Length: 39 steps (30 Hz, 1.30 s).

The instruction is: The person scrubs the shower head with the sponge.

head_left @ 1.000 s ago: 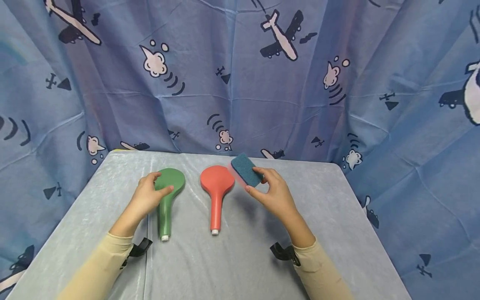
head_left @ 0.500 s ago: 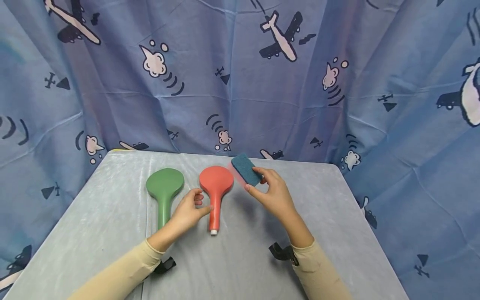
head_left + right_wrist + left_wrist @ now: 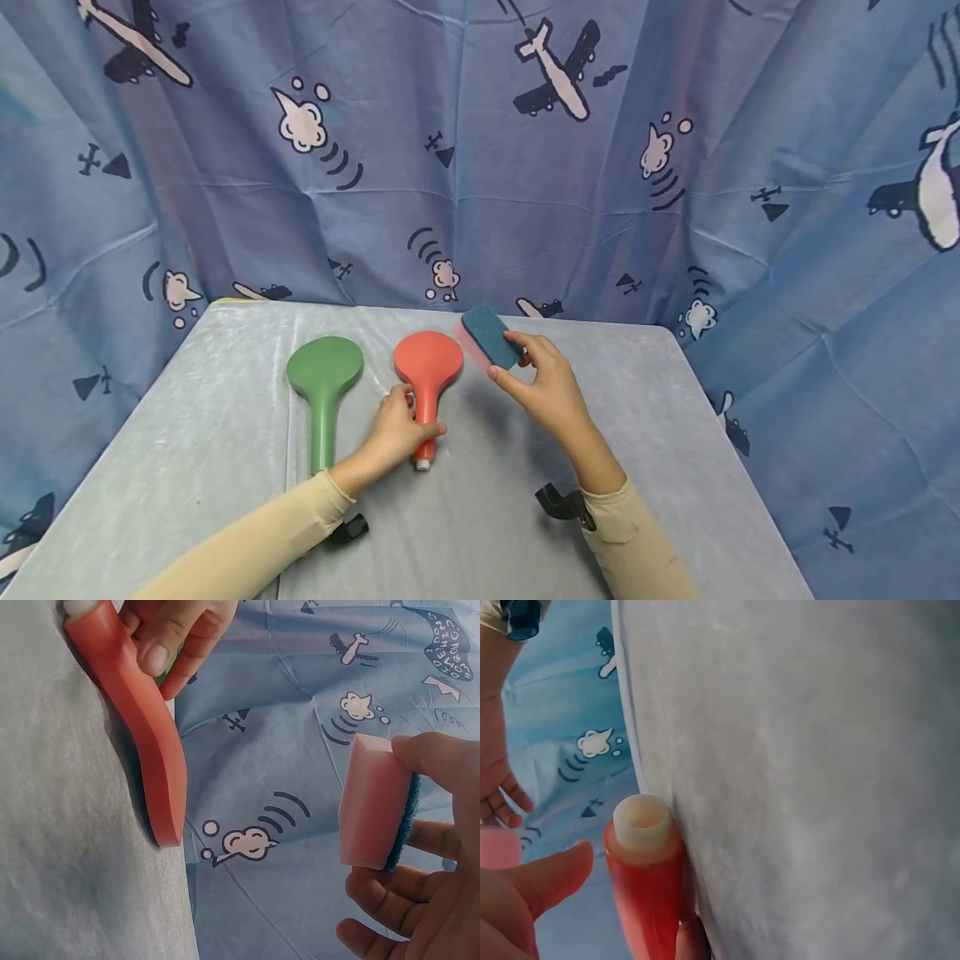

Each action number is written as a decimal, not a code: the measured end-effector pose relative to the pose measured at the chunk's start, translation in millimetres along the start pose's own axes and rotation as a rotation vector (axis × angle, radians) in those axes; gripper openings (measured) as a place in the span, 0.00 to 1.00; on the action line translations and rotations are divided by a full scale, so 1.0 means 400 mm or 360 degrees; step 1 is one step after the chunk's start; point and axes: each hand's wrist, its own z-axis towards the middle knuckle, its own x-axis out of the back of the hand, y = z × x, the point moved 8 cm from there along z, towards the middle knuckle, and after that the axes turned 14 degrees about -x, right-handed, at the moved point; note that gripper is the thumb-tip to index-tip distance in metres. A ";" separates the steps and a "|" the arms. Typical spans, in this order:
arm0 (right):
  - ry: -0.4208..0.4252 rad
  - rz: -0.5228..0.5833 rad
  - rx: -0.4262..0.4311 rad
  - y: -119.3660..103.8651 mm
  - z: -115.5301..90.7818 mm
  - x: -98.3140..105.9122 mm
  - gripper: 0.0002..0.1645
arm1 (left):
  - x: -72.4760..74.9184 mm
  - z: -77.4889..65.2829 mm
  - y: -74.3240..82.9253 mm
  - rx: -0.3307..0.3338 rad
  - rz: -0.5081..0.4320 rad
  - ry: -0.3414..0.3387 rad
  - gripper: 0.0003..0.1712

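A red shower head [image 3: 428,357] lies on the table, its handle toward me and ending in a white hollow connector [image 3: 643,823]. My left hand [image 3: 396,429] is around that handle. In the left wrist view the thumb [image 3: 564,876] stands apart from it, while a fingertip [image 3: 692,941] shows on the far side by the table. To the left lies a green shower head [image 3: 325,367], its handle end hidden behind my left forearm. Above the table my right hand [image 3: 549,387] pinches a sponge [image 3: 491,335] between thumb and fingers. The sponge has a pink side [image 3: 367,802] and a dark teal scouring side.
A grey cloth covers the table [image 3: 660,467]. Behind it and along both sides hangs a blue curtain [image 3: 465,167] printed with airplanes. Black straps [image 3: 562,503] sit at both wrists.
My left hand has left the green shower head and moved right to the red one's handle, its thumb now over it. The right hand keeps holding the sponge in place.
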 end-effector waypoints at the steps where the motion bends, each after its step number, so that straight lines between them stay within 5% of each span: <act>1: 0.0001 0.0001 0.0002 -0.001 0.000 0.001 0.39 | -0.001 0.001 0.000 -0.0006 0.0010 -0.0001 0.54; 9: -0.0007 -0.0003 -0.0002 0.000 -0.001 0.000 0.40 | -0.012 0.008 -0.007 -0.0004 -0.0002 -0.0032 0.56; 15: -0.0011 0.0004 -0.0015 0.004 -0.001 -0.003 0.39 | -0.008 0.009 -0.025 0.0063 -0.0150 0.0012 0.52; 24: -0.0015 -0.0018 -0.0012 -0.003 0.000 0.001 0.40 | 0.039 0.018 -0.032 0.0081 -0.0128 0.0152 0.41; 39: -0.0002 -0.0001 0.0020 -0.008 -0.002 0.003 0.39 | 0.079 0.032 -0.019 0.0051 -0.0209 0.0167 0.35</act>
